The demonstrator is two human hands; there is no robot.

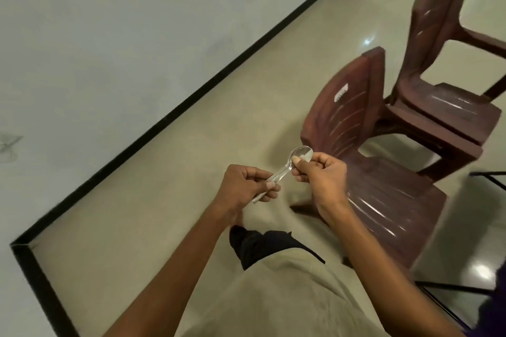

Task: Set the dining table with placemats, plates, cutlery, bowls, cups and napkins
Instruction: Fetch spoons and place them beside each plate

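Left hand [242, 186] grips the handle of a shiny steel spoon [279, 174]; right hand [319, 172] pinches its bowl. Held over bare floor, a loosened pinch would probably drop it.

White chair [347, 117] sticker, print too blurred.
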